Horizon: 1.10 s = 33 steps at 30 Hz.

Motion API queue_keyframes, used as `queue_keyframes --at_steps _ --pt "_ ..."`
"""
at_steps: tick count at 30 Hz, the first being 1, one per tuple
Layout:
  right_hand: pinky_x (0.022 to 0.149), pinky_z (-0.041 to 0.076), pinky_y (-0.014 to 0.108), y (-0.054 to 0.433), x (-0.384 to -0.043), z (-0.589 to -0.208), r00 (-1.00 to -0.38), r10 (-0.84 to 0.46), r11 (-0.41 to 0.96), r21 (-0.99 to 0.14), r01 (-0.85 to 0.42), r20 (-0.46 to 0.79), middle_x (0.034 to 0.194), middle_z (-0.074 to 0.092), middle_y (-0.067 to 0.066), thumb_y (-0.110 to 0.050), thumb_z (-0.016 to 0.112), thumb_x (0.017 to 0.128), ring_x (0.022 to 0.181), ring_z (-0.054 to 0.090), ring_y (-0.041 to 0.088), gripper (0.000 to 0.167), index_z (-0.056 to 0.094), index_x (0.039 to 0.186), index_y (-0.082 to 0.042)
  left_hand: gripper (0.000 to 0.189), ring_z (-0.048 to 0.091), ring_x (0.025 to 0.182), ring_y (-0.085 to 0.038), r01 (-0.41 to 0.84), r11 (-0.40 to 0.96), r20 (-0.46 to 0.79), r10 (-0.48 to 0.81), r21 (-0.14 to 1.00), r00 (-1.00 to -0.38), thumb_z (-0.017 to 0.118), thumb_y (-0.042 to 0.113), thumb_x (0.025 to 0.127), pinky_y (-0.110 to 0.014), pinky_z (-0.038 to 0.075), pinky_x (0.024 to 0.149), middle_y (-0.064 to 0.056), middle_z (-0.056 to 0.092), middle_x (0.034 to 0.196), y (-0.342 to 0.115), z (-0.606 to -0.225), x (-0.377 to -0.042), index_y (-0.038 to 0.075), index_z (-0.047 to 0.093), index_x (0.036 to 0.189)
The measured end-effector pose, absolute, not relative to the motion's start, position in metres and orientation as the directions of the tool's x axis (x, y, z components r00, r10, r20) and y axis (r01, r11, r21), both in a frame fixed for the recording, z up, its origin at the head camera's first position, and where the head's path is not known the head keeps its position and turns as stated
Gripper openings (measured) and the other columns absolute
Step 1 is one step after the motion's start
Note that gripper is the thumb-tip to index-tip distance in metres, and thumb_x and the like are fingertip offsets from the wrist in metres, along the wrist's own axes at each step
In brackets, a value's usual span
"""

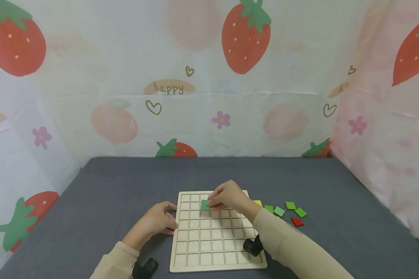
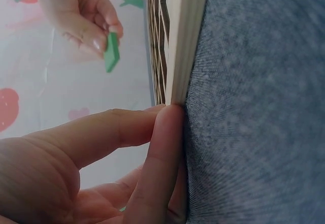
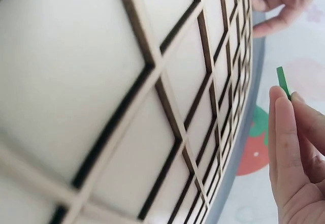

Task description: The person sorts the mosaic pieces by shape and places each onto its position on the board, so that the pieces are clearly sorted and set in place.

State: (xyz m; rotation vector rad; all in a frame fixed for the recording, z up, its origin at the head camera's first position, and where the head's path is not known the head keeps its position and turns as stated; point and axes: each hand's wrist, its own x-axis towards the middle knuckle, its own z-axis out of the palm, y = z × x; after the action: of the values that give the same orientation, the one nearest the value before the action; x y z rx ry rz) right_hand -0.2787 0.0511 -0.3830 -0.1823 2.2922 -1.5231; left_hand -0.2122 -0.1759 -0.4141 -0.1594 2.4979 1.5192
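My right hand [image 1: 228, 197] pinches a small green square tile [image 1: 204, 204] between thumb and fingertips, over the far part of a pale wooden grid board [image 1: 193, 246]. In the right wrist view the thin tile [image 3: 282, 79] stands edge-on above the fingertips, raised off the grid. The left wrist view also shows this tile [image 2: 111, 54] in the right hand's grip. My left hand [image 1: 158, 219] is at the board's left side, its fingertips [image 2: 170, 115] against the wooden edge. The grid squares in sight hold no tiles.
Several loose green tiles [image 1: 290, 205] lie on the dark grey cloth [image 1: 125, 182] right of the board, with a red piece [image 1: 297, 221] near them. A yellow tile [image 1: 257, 202] shows partly behind the right wrist. A strawberry-printed curtain [image 1: 244, 128] stands behind the table.
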Motion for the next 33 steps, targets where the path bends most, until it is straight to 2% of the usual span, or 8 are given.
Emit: queue_keyframes --at_steps 6,12,23,33 --pt "0.066 0.064 0.034 0.037 -0.280 -0.383 -0.910 -0.329 0.429 -0.898 0.094 -0.253 0.077 0.075 0.011 -0.001 0.079 0.080 0.061 0.071 0.015 0.006 0.077 0.086 0.001 0.055 0.063 0.068 -0.023 -0.202 0.450 -0.241 0.031 0.870 -0.970 0.069 -0.012 0.079 -0.034 0.061 0.061 -0.016 0.061 0.086 -0.177 -0.413 -0.212 -0.006 0.052 0.131" --pt "0.066 0.063 0.033 0.025 -0.282 -0.381 -0.904 -0.328 0.439 -0.892 0.111 -0.274 0.077 0.076 0.011 -0.002 0.080 0.080 0.060 0.071 0.014 0.007 0.078 0.086 -0.001 0.055 0.064 0.068 -0.023 -0.196 0.451 -0.234 0.028 0.870 -0.972 0.070 -0.011 0.079 -0.033 0.061 0.061 -0.015 0.060 0.085 -0.176 -0.414 -0.212 -0.006 0.052 0.131" --pt "0.067 0.063 0.033 0.007 -0.285 -0.382 -0.893 -0.351 0.438 -0.892 0.109 -0.282 0.079 0.076 0.014 0.001 0.079 0.079 0.058 0.070 0.013 0.006 0.077 0.085 0.003 0.054 0.063 0.066 -0.022 -0.203 0.460 -0.233 0.008 0.864 -0.972 0.071 -0.011 0.078 -0.033 0.061 0.059 -0.015 0.060 0.083 -0.175 -0.415 -0.213 -0.007 0.053 0.129" --pt "0.063 0.063 0.032 -0.005 -0.285 -0.386 -0.883 -0.356 0.449 -0.884 0.126 -0.306 0.077 0.075 0.018 0.006 0.079 0.077 0.058 0.072 0.019 0.007 0.076 0.083 0.006 0.053 0.064 0.066 -0.023 -0.211 0.456 -0.245 0.017 0.864 -0.969 0.072 -0.010 0.079 -0.034 0.061 0.060 -0.015 0.061 0.083 -0.177 -0.415 -0.214 -0.005 0.053 0.129"
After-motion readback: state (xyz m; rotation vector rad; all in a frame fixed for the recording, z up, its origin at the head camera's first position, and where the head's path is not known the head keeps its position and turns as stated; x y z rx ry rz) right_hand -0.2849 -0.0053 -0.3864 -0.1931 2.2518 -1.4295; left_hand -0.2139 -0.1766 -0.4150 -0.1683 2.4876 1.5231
